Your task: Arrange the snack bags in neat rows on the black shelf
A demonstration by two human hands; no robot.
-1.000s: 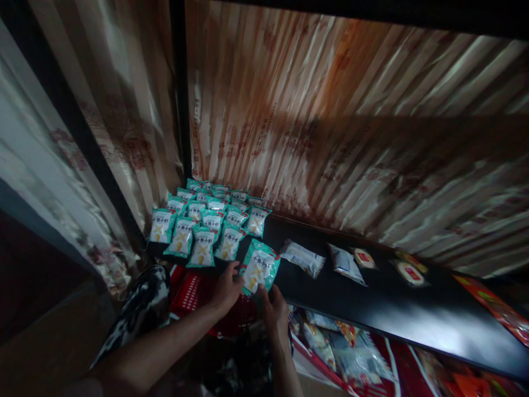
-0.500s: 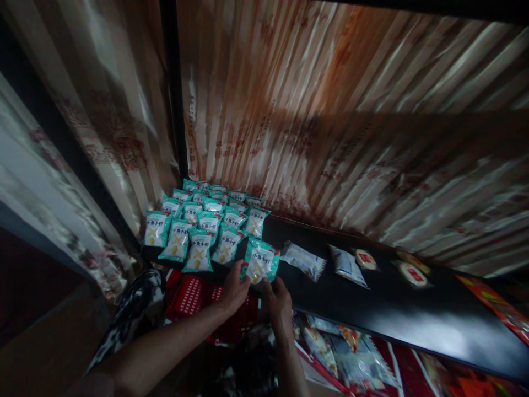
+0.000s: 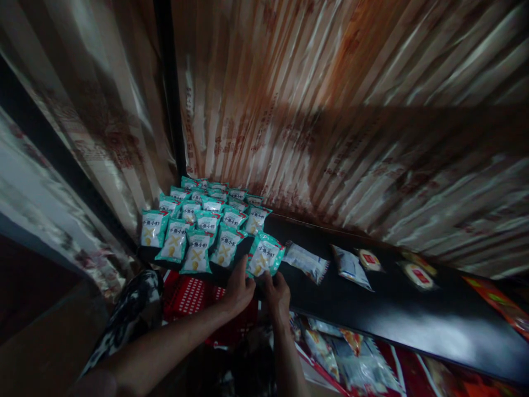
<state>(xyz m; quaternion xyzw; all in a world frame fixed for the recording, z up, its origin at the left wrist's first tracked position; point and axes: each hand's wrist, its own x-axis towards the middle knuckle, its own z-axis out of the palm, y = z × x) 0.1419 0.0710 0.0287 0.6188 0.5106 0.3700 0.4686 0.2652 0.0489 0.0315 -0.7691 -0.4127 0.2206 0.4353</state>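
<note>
A teal-and-white snack bag (image 3: 265, 255) is at the front right of a group of matching bags, its printed face toward me. My left hand (image 3: 239, 289) grips its lower left corner, the index finger along the side. At the lower edge, the bent fingers and thumb of my right hand (image 3: 276, 293) pinch the bag; the fingertips are partly hidden. Left of it, several like bags (image 3: 196, 251) stand leaning back in rows on the black shelf (image 3: 351, 298). A silver-white packet (image 3: 306, 261) lies just to the right.
Further right on the shelf are another pale packet (image 3: 350, 267), small round-labelled packs (image 3: 418, 274) and an orange package (image 3: 498, 300). Red baskets (image 3: 190, 295) sit below the shelf edge, one with bagged snacks (image 3: 355, 353). A black post (image 3: 169, 88) and pleated curtain (image 3: 264, 110) stand behind.
The held bag has moved up and tilted back toward the row, ending beside its neighbour. My left hand has closed in on its lower left corner. The camera view has shifted slightly.
</note>
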